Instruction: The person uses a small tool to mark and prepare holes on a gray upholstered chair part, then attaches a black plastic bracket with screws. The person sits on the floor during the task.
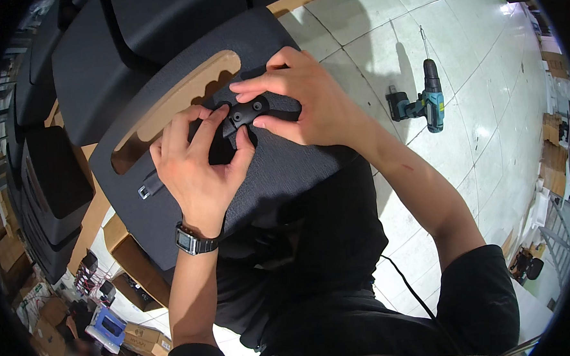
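A dark grey, textured plastic panel (253,57) with a long hand-hole lies in front of me, over my legs. On it, close to the hole, sits a small black plastic fitting (249,111) with two round screw holes. Thumb and fingers of my left hand (197,160) grip its left end. From the other side, my right hand (310,99) has its thumb and fingertips closed about the fitting's right end. A dark strip with a metal end (145,191) shows beside my left hand; whether it joins the fitting is hidden under that hand.
A teal and black cordless drill (432,99) with a long bit rests on the tiled floor to the right. More dark moulded panels (86,79) are stacked far left. An open cardboard box (135,263) stands left of my legs; a person (84,337) is at lower left.
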A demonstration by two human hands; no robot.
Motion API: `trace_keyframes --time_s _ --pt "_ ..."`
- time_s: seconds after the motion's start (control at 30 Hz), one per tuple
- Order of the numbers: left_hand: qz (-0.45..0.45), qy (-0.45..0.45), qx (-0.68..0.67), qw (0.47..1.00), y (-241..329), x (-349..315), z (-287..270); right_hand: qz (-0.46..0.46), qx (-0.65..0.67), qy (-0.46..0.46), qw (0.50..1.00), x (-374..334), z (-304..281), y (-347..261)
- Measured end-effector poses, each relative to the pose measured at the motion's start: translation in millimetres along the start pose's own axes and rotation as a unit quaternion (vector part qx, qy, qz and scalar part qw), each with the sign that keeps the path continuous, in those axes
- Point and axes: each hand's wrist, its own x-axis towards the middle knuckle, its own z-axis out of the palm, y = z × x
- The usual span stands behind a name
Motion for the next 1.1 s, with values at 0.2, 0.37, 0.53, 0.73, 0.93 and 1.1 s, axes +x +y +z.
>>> trace_keyframes --time_s 0.2,0.37,0.53,0.73,0.93,1.1 --pt "-0.012 -0.008 -0.008 1.0 0.7 0.9 2.4 0.012 -0.013 0.001 1.0 0.4 -0.5 -6.6" --pt "-0.011 -0.017 -0.037 0.999 -1.4 4.1 2.6 -0.005 -0.022 -0.002 1.0 -0.7 -0.7 -3.8" --pt "-0.014 -0.011 -0.044 0.999 -2.5 3.7 4.3 0.014 -0.007 0.008 1.0 0.1 -4.0 -6.4" --pt "-0.011 -0.002 -0.055 0.998 -3.0 4.7 6.0 0.023 0.008 0.032 0.999 -1.1 -3.7 -2.6" --pt "-0.01 -0.005 -0.06 0.998 -2.6 5.6 5.4 0.002 0.007 0.04 0.999 -2.5 -3.9 0.7" --pt "-0.013 -0.008 -0.065 0.998 -1.4 5.7 5.1 0.001 0.023 0.041 0.999 -3.0 -4.0 2.5"
